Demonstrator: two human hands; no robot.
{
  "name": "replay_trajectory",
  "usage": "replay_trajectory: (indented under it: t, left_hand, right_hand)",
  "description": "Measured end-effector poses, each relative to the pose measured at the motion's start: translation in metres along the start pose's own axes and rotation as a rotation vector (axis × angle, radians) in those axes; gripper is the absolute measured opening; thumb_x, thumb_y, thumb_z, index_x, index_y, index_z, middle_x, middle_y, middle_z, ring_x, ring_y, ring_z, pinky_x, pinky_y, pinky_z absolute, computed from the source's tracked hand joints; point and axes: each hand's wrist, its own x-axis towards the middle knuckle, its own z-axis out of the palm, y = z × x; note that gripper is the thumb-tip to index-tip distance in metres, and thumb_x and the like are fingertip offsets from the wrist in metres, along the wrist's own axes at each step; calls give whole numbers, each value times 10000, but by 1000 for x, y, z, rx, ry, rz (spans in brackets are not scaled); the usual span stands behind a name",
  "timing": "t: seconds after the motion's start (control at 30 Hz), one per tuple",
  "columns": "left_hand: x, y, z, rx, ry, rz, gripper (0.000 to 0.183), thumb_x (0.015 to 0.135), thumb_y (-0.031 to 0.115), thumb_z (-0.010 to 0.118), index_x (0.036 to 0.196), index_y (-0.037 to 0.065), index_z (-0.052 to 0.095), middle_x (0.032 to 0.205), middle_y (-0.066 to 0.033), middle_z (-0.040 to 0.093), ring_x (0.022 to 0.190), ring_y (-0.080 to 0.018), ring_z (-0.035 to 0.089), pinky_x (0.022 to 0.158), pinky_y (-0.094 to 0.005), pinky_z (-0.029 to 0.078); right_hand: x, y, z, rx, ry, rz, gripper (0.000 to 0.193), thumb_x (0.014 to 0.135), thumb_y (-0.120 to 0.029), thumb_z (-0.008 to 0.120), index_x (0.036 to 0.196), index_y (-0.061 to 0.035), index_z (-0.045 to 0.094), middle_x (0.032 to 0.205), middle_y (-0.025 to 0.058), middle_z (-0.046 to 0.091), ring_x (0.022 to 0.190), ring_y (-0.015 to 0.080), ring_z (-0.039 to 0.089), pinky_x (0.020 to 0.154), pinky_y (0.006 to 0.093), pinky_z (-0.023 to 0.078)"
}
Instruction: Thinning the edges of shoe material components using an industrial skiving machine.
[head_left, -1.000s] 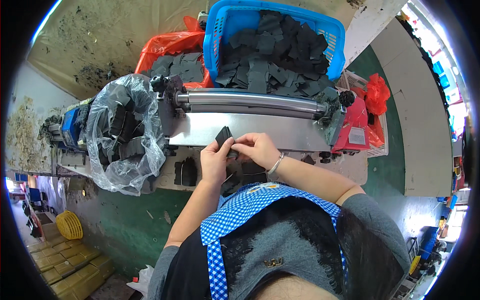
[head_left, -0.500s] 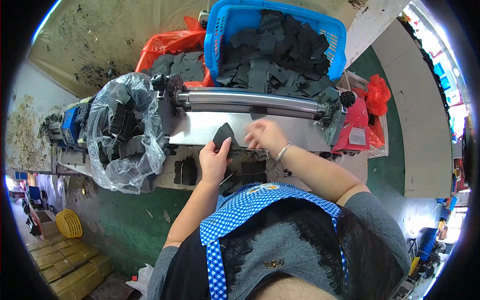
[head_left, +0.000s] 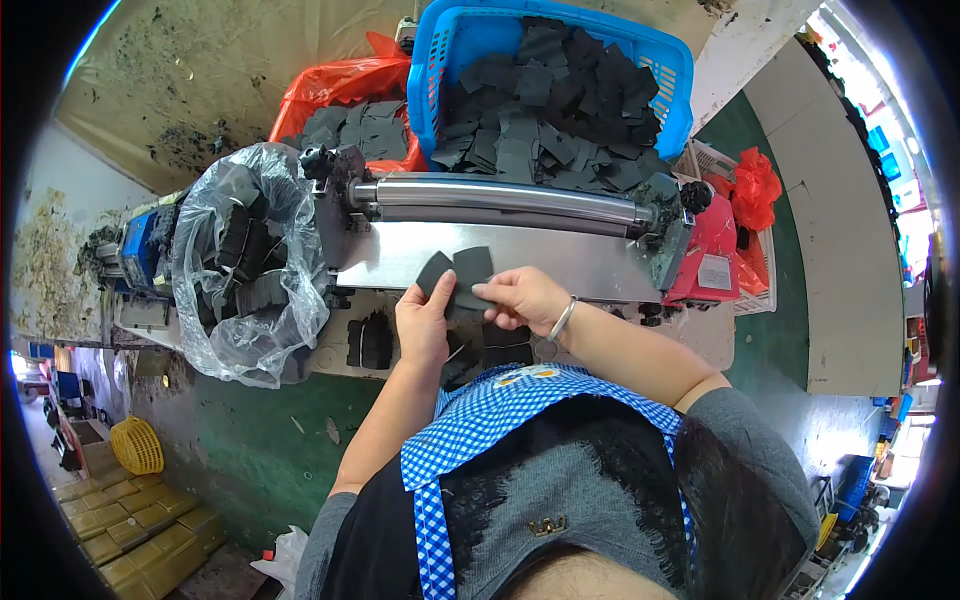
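My left hand (head_left: 424, 328) pinches a dark grey flat piece (head_left: 432, 272) between thumb and fingers, in front of the roller machine's metal plate (head_left: 580, 262). Close beside it, my right hand (head_left: 530, 298) has its fingertips closed on another dark grey flat piece (head_left: 474, 268), whose lower edge overlaps the left one. Beyond the plate runs a shiny steel roller (head_left: 500, 197). Below my hands, tied bundles of dark pieces (head_left: 371, 342) sit on the near ledge, partly hidden by my arms and apron.
Behind the roller stands a blue basket (head_left: 424, 90) heaped with dark pieces, beside a red plastic bag (head_left: 335, 85) of similar ones. On the left is a clear plastic bag (head_left: 300, 345) with tied bundles. The machine's red end housing (head_left: 708, 255) is at right, near a white crate (head_left: 757, 300).
My right hand has drawn back from over the plate toward my left hand and now holds a piece beside the left one. The dark piece seen at the roller is gone from there.
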Motion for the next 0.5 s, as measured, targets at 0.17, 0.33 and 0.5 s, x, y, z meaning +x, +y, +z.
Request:
replay_trajectory:
  t: [0.17, 0.33, 0.5]
  left_hand:
    - [-4, 13, -8, 21, -15, -13, 158, 867, 131, 621, 957, 1, 621, 859, -50, 639, 713, -117, 602, 649, -260, 511]
    - [-11, 12, -4, 157, -73, 20, 173, 847, 150, 652, 907, -11, 631, 788, -25, 630, 658, -76, 566, 593, -220, 476]
    - [-14, -7, -40, 415, 9, 151, 189, 834, 188, 674, 794, 15, 608, 670, 37, 569, 586, -33, 484, 528, -185, 395]
  right_hand:
    - [24, -7, -40, 211, 399, -57, 245, 839, -275, 648, 779, -50, 571, 678, 54, 608, 535, 91, 586, 425, 191, 425]
    - [-5, -2, 14, 28, 170, -42, 266, 861, -281, 622, 814, -25, 564, 741, 87, 630, 542, 97, 588, 434, 193, 441]
    - [2, 11, -2, 59, 210, 49, 262, 884, -256, 587, 766, -22, 583, 650, 68, 591, 484, 108, 538, 411, 197, 410]
